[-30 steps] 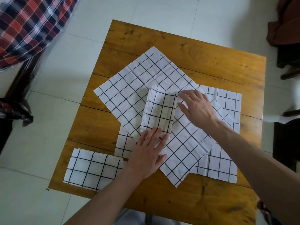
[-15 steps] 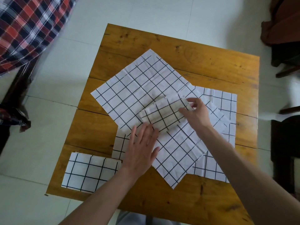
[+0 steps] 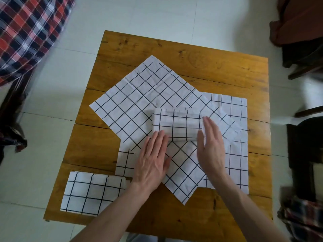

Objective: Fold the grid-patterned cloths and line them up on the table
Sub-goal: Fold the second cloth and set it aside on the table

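A folded grid cloth (image 3: 176, 124) lies crosswise on top of an unfolded grid cloth (image 3: 139, 100) that is spread out diamond-wise on the wooden table (image 3: 174, 55). My left hand (image 3: 153, 159) lies flat, fingertips on the folded cloth's near left corner. My right hand (image 3: 209, 145) stands on edge with straight fingers against the folded cloth's right end. Another flat grid cloth (image 3: 237, 154) shows beneath at the right. A second folded grid cloth (image 3: 92, 193) rests at the table's near left corner.
A red and blue plaid fabric (image 3: 26, 32) hangs at the far left over the pale tiled floor (image 3: 157, 14). Dark chairs (image 3: 304, 58) stand to the right of the table. Bare wood shows along the far and near edges.
The folded cloth has been turned from lengthwise to crosswise. My right hand moved from its far end to its right end; my left hand stayed at its near edge.
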Available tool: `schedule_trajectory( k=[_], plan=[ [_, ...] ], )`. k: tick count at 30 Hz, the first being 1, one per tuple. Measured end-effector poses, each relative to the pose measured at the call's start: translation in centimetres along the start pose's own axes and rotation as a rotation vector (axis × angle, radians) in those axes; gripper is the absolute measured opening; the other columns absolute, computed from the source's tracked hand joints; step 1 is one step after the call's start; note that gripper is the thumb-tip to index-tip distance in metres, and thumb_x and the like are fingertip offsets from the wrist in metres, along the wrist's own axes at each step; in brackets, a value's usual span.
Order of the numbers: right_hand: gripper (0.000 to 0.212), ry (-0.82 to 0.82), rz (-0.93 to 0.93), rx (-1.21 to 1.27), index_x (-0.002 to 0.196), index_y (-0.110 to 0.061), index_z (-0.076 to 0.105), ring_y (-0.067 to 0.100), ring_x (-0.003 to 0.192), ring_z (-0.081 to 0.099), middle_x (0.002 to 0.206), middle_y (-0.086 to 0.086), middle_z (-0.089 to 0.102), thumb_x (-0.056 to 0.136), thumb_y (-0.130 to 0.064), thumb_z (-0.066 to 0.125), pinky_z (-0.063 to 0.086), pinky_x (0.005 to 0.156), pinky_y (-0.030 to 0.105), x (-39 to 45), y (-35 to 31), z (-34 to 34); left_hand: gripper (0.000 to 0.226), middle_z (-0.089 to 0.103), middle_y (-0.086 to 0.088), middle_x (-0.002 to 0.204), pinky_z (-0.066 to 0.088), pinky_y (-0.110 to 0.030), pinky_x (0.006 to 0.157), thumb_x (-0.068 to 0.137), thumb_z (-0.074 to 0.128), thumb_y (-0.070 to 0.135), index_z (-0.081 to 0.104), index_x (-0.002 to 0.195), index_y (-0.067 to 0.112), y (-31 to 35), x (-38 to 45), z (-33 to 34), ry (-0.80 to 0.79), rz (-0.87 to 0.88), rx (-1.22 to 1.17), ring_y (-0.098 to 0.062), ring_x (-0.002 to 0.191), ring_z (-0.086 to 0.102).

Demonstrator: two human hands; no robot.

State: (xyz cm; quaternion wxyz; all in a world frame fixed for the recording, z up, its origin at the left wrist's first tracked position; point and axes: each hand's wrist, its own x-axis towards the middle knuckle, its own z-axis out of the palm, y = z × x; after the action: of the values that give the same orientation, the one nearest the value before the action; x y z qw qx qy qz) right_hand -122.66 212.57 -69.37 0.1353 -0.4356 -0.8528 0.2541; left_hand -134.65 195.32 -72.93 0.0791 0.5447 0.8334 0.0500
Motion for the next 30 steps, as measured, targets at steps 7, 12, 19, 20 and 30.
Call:
schedule_trajectory(
  k=[7, 12, 19, 20, 30],
  plan=[
    [0.069, -0.462, -0.458, -0.298, 0.168, -0.023, 0.004, 0.013, 0.161, -0.006, 0.175, -0.004, -0.002, 0.111, -0.06, 0.018, 0.005, 0.129, 0.045, -3.9, -0.9, 3.0, 0.077, 0.002, -0.015, 0.174, 0.019, -0.053, 0.129, 0.101, 0.045, 0.041, 0.015, 0.165, 0.009, 0.1, -0.3, 0.7, -0.058, -0.057, 0.021, -0.034, 0.161, 0.003],
    [0.075, -0.537, -0.437, -0.334, 0.167, -0.025, -0.006, 0.008, 0.16, -0.014, 0.175, -0.008, -0.011, 0.108, -0.066, 0.016, -0.001, 0.13, 0.045, -3.7, 0.1, 3.6, 0.078, -0.002, -0.014, 0.175, 0.018, -0.053, 0.129, 0.103, 0.041, 0.041, 0.008, 0.166, 0.009, -0.2, -0.3, 0.8, -0.083, -0.054, 0.015, -0.033, 0.161, -0.002],
    [0.077, -0.533, -0.411, -0.401, 0.167, -0.026, -0.008, 0.009, 0.16, -0.013, 0.175, -0.007, -0.011, 0.107, -0.069, 0.013, 0.003, 0.13, 0.046, -3.1, 2.2, 2.6, 0.075, -0.009, -0.012, 0.175, 0.014, -0.051, 0.13, 0.109, 0.017, 0.058, -0.002, 0.167, 0.015, -0.5, -0.4, 0.9, -0.105, -0.044, 0.044, -0.03, 0.161, -0.007],
    [0.076, -0.521, -0.398, -0.404, 0.167, -0.025, -0.007, 0.009, 0.16, -0.012, 0.175, -0.007, -0.01, 0.107, -0.068, 0.013, 0.004, 0.13, 0.046, -3.1, 2.6, 2.3, 0.076, -0.009, -0.012, 0.175, 0.014, -0.051, 0.13, 0.109, 0.016, 0.06, -0.003, 0.167, 0.015, -0.6, -0.4, 0.9, -0.106, -0.044, 0.043, -0.03, 0.161, -0.008],
    [0.071, -0.347, -0.163, -0.333, 0.168, -0.025, 0.0, 0.011, 0.161, -0.007, 0.175, -0.006, -0.002, 0.109, -0.06, 0.019, 0.003, 0.131, 0.044, -3.9, 3.5, 1.6, 0.069, -0.006, -0.008, 0.175, 0.012, -0.054, 0.13, 0.11, 0.018, 0.054, 0.0, 0.167, 0.02, -0.5, -0.4, 0.5, -0.105, -0.083, -0.05, -0.025, 0.162, -0.008]
  ],
)
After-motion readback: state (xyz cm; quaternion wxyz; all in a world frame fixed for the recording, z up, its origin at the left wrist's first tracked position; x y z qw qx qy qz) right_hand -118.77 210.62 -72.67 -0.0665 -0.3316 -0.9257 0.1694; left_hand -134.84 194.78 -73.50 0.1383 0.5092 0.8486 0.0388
